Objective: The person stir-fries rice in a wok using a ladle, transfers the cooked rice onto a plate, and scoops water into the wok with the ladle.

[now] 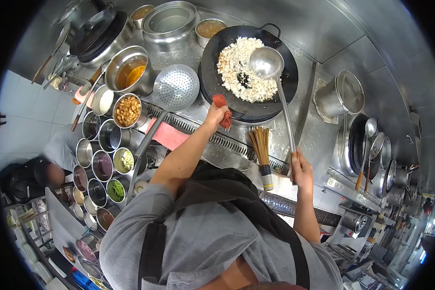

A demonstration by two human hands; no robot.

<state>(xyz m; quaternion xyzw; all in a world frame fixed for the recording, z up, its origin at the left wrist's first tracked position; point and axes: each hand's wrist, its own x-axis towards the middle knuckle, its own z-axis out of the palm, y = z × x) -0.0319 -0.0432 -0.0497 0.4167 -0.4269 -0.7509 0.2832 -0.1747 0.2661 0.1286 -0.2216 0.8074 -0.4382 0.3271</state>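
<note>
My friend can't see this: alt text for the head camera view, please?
A person's left hand holds a red cloth at the rim of a wok; the right hand holds a ladle over white, crumbly food inside. A bamboo brush and perforated strainer lie nearby.

Wok (212, 79): dark metal, low sheen.
Ladle (267, 63): metal, smooth, satin bowl and shaft.
Strainer (176, 88): metal, perforated, bright.
Bundled brush (261, 150): stiff wood or bamboo splints, rough, matt.
Large pot (166, 42): silvery metal, satin.
Worktop (307, 87): sheet metal, glossy, wet-looking.
Wall (353, 24): smooth metal panels, softly reflective.
Red rag (221, 104): cloth, matt, crumpled.
Pink pad (168, 136): matt, cloth or sponge.
Spare ladle handle (359, 181): wood, smooth.
Shirt (203, 229): soft cloth, matt.
Apron (152, 251): black cloth, matt.
</note>
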